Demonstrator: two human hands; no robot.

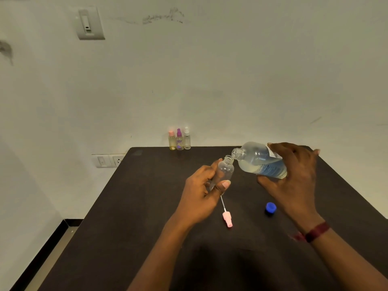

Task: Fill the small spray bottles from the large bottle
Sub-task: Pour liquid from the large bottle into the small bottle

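Right hand (294, 177) grips the big bottle (260, 160), tipped mouth-to-mouth at the small bottle (222, 173) held by the left hand (199, 194), mid-table (147, 206). Pouring step: tilt gently next.

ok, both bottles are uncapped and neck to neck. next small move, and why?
Probably tip the large bottle in the right hand slightly further, mouth over the neck of the small bottle held by the left hand. The mouths nearly meet, the small bottle looks empty, and the liquid appears short of the large bottle's mouth.
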